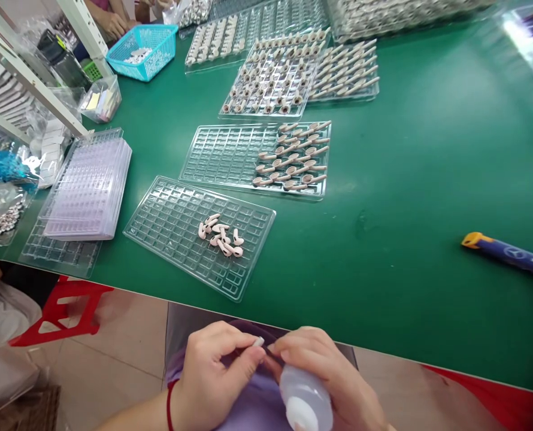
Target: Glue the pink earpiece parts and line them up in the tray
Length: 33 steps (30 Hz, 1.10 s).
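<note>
My left hand (215, 368), with a red cord at the wrist, pinches a small white earbud part (259, 342) between thumb and forefinger; most of it is hidden by the fingertips. Wrapped in my right hand (324, 362) is a translucent white squeeze bottle (306, 395), tilted, its base towards me. The bottle's tip end is close to the left fingertips, though the fingers hide whether it touches the part. Both hands are in front of the table edge, above my lap. On the table beyond them, a clear plastic tray (167, 224) bears several loose earbud shells (221, 236).
Behind it, another clear tray (221, 152) carries rows of earbud shells on its right side. Fuller trays (266, 78) stand farther back. Stacked trays (87, 191) and a blue basket (161, 57) are at left. A blue-and-yellow tube-shaped object (509, 250) lies at right. Other people's hands (114, 25) show at upper left.
</note>
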Each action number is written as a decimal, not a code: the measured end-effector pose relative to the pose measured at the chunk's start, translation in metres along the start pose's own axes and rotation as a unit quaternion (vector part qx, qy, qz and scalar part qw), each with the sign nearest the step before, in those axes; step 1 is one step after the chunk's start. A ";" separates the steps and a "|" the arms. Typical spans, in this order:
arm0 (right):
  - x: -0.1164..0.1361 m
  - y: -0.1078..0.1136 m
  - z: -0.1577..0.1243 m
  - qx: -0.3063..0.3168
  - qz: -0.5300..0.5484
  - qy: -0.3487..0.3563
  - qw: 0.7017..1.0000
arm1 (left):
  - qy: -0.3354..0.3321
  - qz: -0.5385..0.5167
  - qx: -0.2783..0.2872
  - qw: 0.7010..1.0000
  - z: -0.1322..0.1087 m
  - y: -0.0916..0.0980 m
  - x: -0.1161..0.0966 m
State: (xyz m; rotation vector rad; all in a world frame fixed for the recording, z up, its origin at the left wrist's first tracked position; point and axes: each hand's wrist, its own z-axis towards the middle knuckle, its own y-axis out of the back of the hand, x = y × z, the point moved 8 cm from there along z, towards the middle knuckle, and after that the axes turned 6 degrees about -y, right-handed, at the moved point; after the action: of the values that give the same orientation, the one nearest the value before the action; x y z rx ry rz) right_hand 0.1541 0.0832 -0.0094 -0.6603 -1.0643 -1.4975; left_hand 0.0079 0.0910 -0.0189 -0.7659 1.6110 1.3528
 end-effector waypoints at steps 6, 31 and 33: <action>0.002 -0.003 -0.002 -0.001 -0.023 0.027 0.999 | 0.128 -0.070 0.021 0.989 -0.004 -0.013 0.024; -0.006 -0.013 -0.008 0.008 -0.104 0.011 0.994 | 0.206 -0.149 -0.013 0.967 0.005 -0.022 0.047; -0.004 -0.014 -0.007 0.003 -0.108 0.010 0.994 | 0.209 -0.156 -0.020 0.965 0.005 -0.023 0.048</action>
State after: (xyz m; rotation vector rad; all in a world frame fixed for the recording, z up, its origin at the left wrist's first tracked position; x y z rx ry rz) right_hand 0.1427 0.0785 -0.0199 -0.5373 -1.1519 -1.6827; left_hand 0.0086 0.0948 -0.0718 -1.3390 1.6908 1.0430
